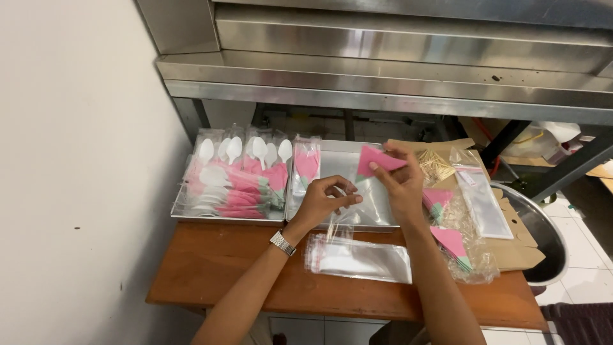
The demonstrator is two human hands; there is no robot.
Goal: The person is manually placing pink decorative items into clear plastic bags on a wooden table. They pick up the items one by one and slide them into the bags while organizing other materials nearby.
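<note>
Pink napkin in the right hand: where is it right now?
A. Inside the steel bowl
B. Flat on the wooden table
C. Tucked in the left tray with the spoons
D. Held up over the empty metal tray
D: the right hand pinches the pink napkin above the metal tray, clear of the table.

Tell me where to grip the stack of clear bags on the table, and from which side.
Take the stack of clear bags by its near long edge, coming from the person's side. It lies flat and long across the wooden table, that edge is clear, and the tray crowds the far edge.
</note>
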